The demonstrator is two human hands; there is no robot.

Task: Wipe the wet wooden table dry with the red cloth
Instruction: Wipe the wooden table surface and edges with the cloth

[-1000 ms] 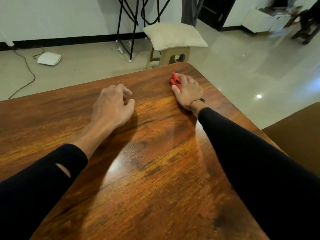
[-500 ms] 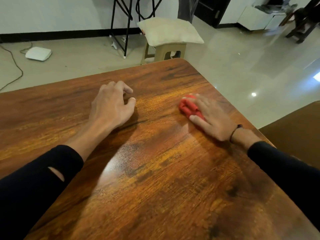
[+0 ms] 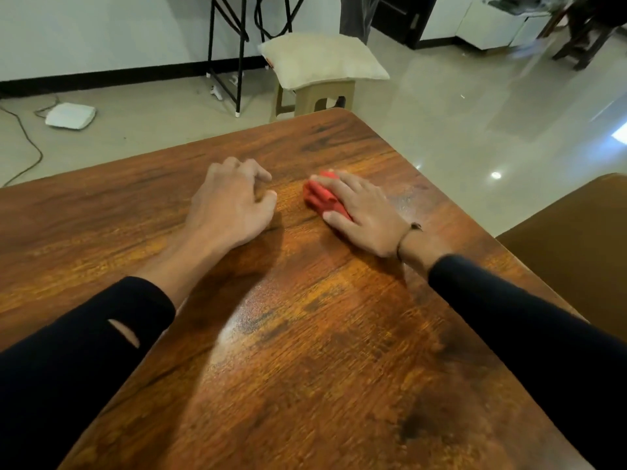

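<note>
- The red cloth (image 3: 324, 198) lay bunched on the wooden table (image 3: 305, 351), toward the far corner of the table and a little in from its right edge.
- The right hand (image 3: 364, 215) lay on top of the red cloth with its fingers stretched out fairly straight and pressed down on it — the thumb sat at the near side of the cloth, the fingertips reached over its far side, and red folds showed on the hand's left.
- A thin dark bracelet (image 3: 407, 237) circled the right wrist, just ahead of a black sleeve (image 3: 529, 334).
- The left hand (image 3: 230, 206) rested on the table just left of the red cloth, apart from it, with bare wood between them. Its fingers were loosely curled, fingertips and thumb tip down on the wood — it held nothing.
- The left arm wore a black sleeve too, with a small slit (image 3: 124, 332) in the fabric showing skin.
- A dull, speckled sheen (image 3: 254, 317) showed on the table nearer the person than the red cloth, between the two forearms; another faint speckled patch (image 3: 403, 198) lay just right of the right hand.
- Beyond the table's far corner stood a beige stool (image 3: 315, 98) with a cream cushion (image 3: 322, 59) on it.
- On the floor farther left of the stool lay a white flat device (image 3: 70, 116) with a dark cable (image 3: 30, 144) trailing beside it.
</note>
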